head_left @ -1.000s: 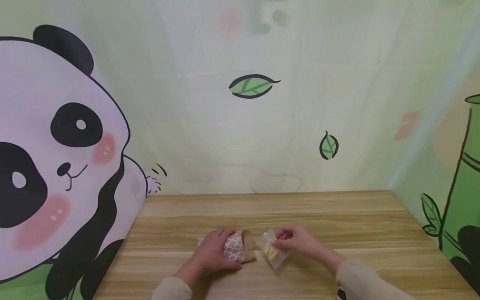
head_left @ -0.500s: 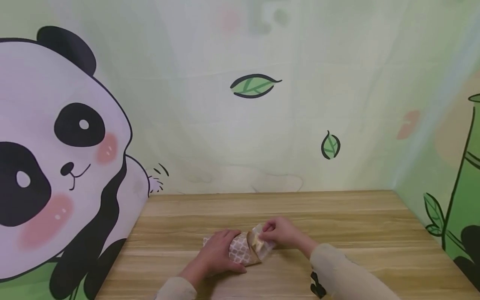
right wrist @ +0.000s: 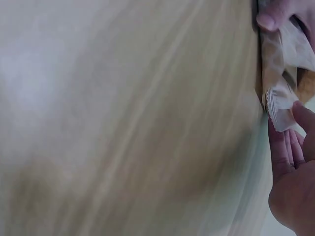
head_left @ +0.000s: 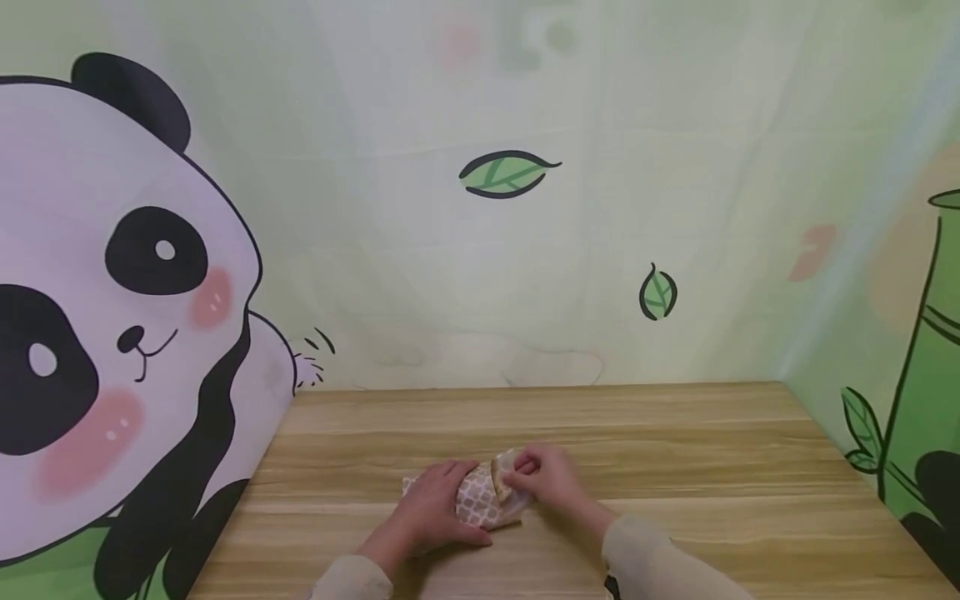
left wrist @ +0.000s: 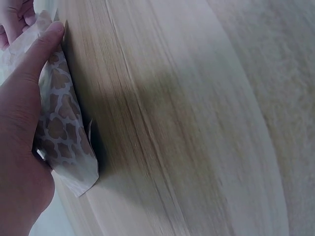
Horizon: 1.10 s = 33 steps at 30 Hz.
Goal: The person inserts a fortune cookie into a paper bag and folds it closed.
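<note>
Right hand (head_left: 551, 482) pinches a clear packet (head_left: 516, 502) by its near end, thumb on one face, fingers on the other; the right wrist view shows the crimped seal (right wrist: 281, 110) caught btwn them. Left hand (head_left: 438, 506) grips a paper bag (head_left: 477, 502), brown w/ a white lattice print, lying on its side on a wood-grain table (head_left: 360, 429), approx. center near the front. Fingers go over the far side, thumb along the near side. What's new: a sec ago the packet was held apart, right of the bag; half a sec later it was up at the bag's mouth; now its leading part is at or past the rim, w/ the seal end outside. Bag & left hand have hardly shifted. So the packet looks poss. partway in, not fully (my read; the right hand hides much of the mouth, so can't tell how deep). Left hand's hold seems to be what steadies the bag vs. the push. Something golden-brown (right wrist: 307, 84) shows by the mouth in the right wrist view, prob. the contents, tho too cropped to ID. Bkgd: pale green wall cloth (head_left: 375, 208) w/ a cartoon panda (head_left: 172, 350), left.
</note>
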### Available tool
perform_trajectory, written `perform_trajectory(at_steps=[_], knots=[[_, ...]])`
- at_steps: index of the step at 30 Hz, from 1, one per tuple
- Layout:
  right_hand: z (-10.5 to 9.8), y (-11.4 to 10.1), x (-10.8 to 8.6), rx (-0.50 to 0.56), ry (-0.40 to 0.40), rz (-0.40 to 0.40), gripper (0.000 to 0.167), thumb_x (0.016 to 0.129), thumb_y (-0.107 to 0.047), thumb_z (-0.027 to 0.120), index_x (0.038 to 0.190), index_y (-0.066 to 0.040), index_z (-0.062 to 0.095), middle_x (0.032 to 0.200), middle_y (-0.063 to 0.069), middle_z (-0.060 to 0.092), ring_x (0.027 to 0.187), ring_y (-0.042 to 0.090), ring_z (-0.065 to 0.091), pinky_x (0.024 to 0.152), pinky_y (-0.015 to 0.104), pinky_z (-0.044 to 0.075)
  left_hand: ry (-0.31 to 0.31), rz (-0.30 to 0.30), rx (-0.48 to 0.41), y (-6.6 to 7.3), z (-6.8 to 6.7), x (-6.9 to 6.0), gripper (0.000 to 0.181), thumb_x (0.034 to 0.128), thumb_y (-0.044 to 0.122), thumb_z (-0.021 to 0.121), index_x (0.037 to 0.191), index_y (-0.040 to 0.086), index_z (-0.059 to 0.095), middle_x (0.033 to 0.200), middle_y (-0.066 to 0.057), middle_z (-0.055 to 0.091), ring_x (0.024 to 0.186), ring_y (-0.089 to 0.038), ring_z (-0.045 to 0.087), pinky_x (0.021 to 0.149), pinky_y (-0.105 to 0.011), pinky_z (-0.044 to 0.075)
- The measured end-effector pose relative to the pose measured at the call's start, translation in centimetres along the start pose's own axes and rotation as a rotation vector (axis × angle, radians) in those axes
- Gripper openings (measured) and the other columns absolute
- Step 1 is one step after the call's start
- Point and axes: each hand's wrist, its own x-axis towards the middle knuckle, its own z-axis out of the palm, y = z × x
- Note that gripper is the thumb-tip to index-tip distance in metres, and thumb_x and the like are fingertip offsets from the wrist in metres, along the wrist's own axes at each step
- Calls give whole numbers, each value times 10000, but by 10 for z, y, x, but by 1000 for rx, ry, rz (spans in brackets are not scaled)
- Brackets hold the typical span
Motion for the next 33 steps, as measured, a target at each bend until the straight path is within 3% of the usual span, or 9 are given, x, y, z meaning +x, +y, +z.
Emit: perform_trajectory(at_steps=[7, 15, 25, 33], knots=[[-2, -5, -8, 67, -47, -13, 183, 904, -108, 848, 983, 34, 763, 910, 100, 779, 807, 132, 717, 697, 223, 606, 4, -1, -8, -1, 2, 1, 1086, 682, 655, 929, 1522, 88, 538, 1427, -121, 631, 1341, -349, 577, 1154, -559, 462], [-16, -10, -13, 346, -136, 147, 302, 984, 3, 727, 1201, 202, 659, 1080, 260, 763, 944, 331, 786, 818, 393, 669, 9, 12, -1, -2, 3, 2, 1083, 685, 662, 923, 1522, 90, 540, 1418, -113, 636, 1333, -340, 582, 1146, -553, 469], [-8, -14, -15, 423, -189, 143, 318, 998, -33, 724, 1213, 196, 674, 1095, 297, 762, 970, 330, 789, 835, 415, 665, 4, 19, -8, 0, 4, 2, 1068, 697, 667, 915, 1515, 92, 543, 1421, -105, 637, 1337, -348, 581, 1146, -557, 468], [-13, -12, -13, 508, -186, 197, 333, 1039, -50, 670, 1236, 217, 644, 1086, 323, 753, 998, 333, 787, 881, 428, 654, 17, 23, -3, 1, 5, 3, 1055, 694, 650, 921, 1510, 96, 549, 1403, -99, 644, 1320, -343, 593, 1137, -551, 478]])
